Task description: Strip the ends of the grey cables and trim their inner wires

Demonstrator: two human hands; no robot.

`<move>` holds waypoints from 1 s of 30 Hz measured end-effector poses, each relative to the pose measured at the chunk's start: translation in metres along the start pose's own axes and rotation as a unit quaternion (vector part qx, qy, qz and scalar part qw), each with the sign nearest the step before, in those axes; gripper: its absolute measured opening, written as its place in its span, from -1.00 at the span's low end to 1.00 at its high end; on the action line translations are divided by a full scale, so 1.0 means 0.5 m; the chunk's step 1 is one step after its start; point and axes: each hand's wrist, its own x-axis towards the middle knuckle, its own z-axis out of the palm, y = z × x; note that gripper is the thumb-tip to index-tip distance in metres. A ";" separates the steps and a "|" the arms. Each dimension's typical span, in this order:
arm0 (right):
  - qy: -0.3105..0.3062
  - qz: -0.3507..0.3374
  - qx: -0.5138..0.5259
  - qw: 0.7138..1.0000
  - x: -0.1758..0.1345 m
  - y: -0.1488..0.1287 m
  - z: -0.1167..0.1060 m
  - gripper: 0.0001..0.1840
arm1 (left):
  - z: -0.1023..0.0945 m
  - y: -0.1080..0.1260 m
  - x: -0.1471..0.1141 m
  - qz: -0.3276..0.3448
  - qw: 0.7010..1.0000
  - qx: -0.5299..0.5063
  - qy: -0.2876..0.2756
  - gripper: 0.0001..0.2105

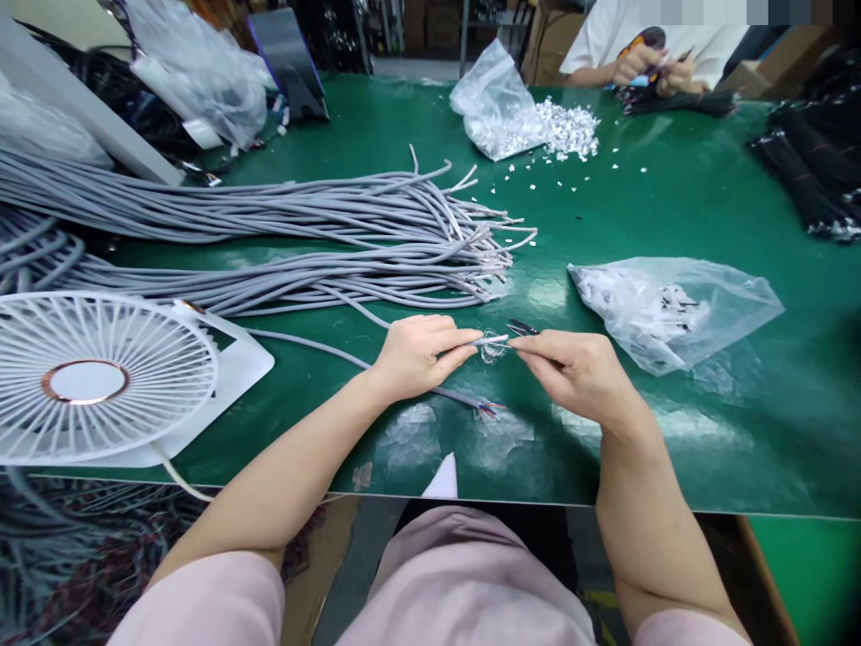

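My left hand [421, 354] pinches a grey cable near its stripped end [496, 340], where pale strands show. My right hand [578, 372] has thumb and forefinger closed on the tip of that same end, just to the right. A small black pointed tool [523, 328] shows directly behind the right fingertips; whether it is held or lies on the table I cannot tell. Loose fine shielding strands [492, 352] sit under the cable end, between the hands. Below them, another grey cable [461, 397] lies with its coloured inner wires bared.
Two bundles of grey cables [302, 211] spread across the left. A white fan [87, 381] stands front left. To the right lies a clear bag of white pieces [673, 309]; farther back are another bag [501, 108] and scattered scraps [569, 128]. Across the table, a person's hands [649, 70] hold an orange-and-black tool.
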 end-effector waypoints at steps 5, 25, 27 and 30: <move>-0.031 0.022 0.110 0.993 0.011 0.017 0.005 -0.78 | -0.007 0.002 0.002 -0.045 0.994 -0.091 -0.033 -0.78; -0.064 0.126 0.359 0.923 0.030 0.019 0.042 -0.78 | -0.023 0.003 0.010 -0.157 0.943 -0.287 -0.063 -0.84; -0.058 0.130 0.378 0.915 0.030 0.018 0.041 -0.77 | -0.023 0.004 0.011 -0.154 0.949 -0.269 -0.059 -0.88; -0.052 0.141 0.390 0.908 0.032 0.016 0.039 -0.79 | -0.023 0.008 0.012 -0.152 0.957 -0.240 -0.056 -0.90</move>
